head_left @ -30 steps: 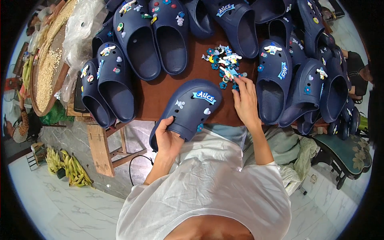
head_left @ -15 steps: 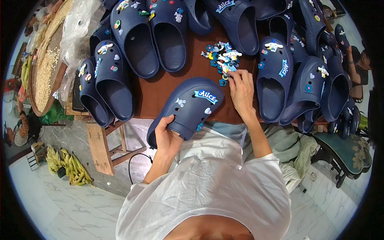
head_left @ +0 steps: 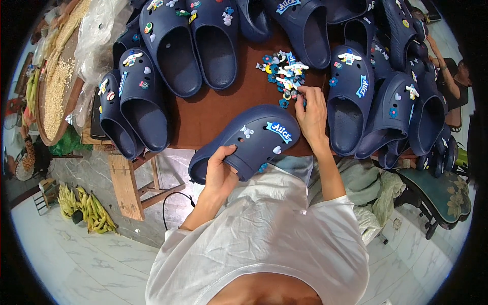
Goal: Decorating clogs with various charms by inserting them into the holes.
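A dark blue clog (head_left: 256, 133) is held tilted at the table's near edge, its toe pointing right. My left hand (head_left: 221, 175) grips it by the opening, thumb on top and the other fingers hidden inside or behind. The clog carries a blue lettered banner charm (head_left: 279, 132), a small grey-white figure charm (head_left: 247, 131), a pale heart charm (head_left: 277, 150) and a blue flower at its lower side. My right hand (head_left: 312, 114) has its fingers bent together at the near right edge of a pile of small shoe charms (head_left: 284, 71). What its fingertips pinch, if anything, is hidden.
Decorated blue clogs (head_left: 177, 61) stand along the left and back of the brown table (head_left: 208, 114); more clogs (head_left: 349, 101) crowd the right. A tray of pale grains (head_left: 56, 96) and clear plastic (head_left: 99, 40) lie far left. Another person (head_left: 450, 76) is at the far right.
The clog in my left hand has moved right and turned, its toe swinging further right. My right hand has shifted slightly right at the pile, its fingers more curled.
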Tool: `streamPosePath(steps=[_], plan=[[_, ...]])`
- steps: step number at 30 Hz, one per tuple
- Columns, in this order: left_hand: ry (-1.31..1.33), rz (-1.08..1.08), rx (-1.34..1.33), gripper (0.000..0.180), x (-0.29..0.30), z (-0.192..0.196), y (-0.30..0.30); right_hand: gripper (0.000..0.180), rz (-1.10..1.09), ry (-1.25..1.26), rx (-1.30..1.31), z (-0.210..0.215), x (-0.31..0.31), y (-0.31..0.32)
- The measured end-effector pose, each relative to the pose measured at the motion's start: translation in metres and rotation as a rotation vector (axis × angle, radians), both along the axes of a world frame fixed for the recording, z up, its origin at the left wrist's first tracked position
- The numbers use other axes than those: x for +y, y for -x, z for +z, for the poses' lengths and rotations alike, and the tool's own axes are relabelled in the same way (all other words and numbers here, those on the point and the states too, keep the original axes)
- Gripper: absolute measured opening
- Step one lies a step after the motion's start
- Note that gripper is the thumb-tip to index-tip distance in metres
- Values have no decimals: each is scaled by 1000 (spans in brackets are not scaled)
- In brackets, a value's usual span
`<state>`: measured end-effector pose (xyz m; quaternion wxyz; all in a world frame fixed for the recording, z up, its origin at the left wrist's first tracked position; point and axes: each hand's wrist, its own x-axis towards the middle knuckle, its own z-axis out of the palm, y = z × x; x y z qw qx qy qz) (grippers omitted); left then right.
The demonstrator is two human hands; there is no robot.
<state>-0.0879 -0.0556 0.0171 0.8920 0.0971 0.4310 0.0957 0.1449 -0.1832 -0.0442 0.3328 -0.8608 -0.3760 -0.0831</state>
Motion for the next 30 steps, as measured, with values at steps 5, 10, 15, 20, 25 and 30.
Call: streamPosePath(steps=[5,10,15,20,25,30], plan=[[1,-24,-8,46,2,-3,0,23,126,54,-32,9,3,-2],[26,-56,-26,45,1,3,-6,26,173,133,-7,15,-2,-7],[27,-116,-14,42,-3,5,-10,17,159,16,146,22,-3,-11],[51,-96,-45,41,-3,1,-13,17,132,-222,540,68,-5,5],[40,-128,-152,41,-6,-1,-19,21,528,-61,326,94,2,37],[23,-145,-171,36,-10,-5,-23,21,617,0,116,91,13,55]])
